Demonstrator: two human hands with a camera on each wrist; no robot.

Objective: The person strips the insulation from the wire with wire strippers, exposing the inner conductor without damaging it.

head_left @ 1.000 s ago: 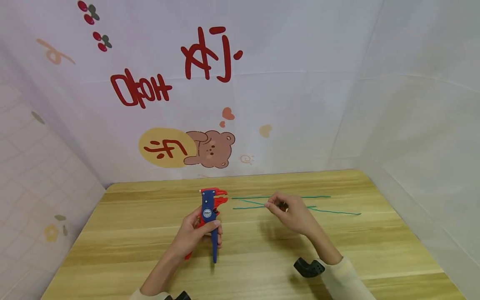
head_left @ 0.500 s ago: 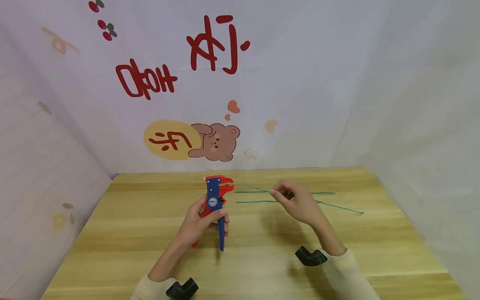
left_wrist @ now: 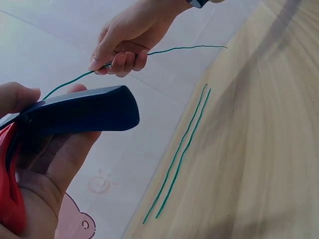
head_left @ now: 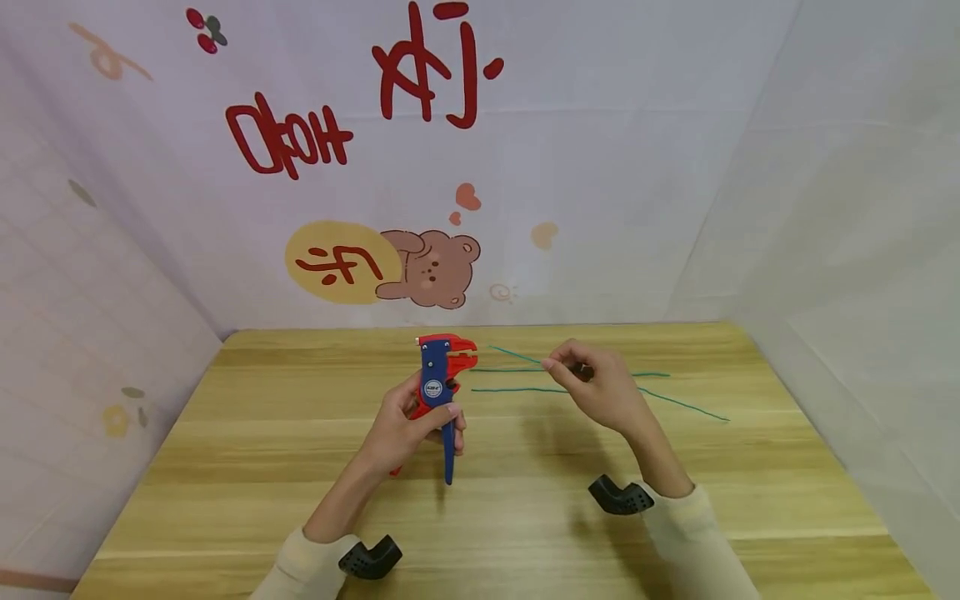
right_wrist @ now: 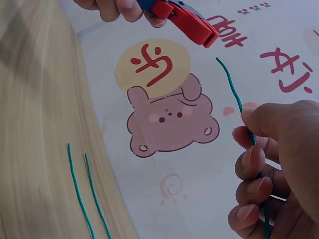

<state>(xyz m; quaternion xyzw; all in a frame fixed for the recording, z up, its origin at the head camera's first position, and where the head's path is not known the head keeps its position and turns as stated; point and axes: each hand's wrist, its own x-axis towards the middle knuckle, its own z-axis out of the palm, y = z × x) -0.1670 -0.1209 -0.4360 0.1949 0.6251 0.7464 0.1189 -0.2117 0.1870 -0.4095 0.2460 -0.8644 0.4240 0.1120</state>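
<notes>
My left hand (head_left: 405, 425) grips a red and blue wire stripper (head_left: 433, 375) by its handles, its red jaws apart and facing right. To the right of it, my right hand (head_left: 600, 383) pinches a green wire (right_wrist: 230, 82) between thumb and fingers. That wire's free end stands a short way from the tool's jaws, not touching them, in the right wrist view. Its other part runs out past the hand to the right. Two more green wires (left_wrist: 172, 167) lie side by side on the wooden table.
The wooden table (head_left: 300, 500) ends at a pale cloth backdrop (head_left: 600, 167) printed with a bear (head_left: 438, 271) and red characters. Similar pale cloth rises at the left and right. A black device sits at each wrist.
The held wire's left end has risen from near the lying wires to above them, level with the stripper's jaws. The head view has shifted slightly. Both hands keep their hold.
</notes>
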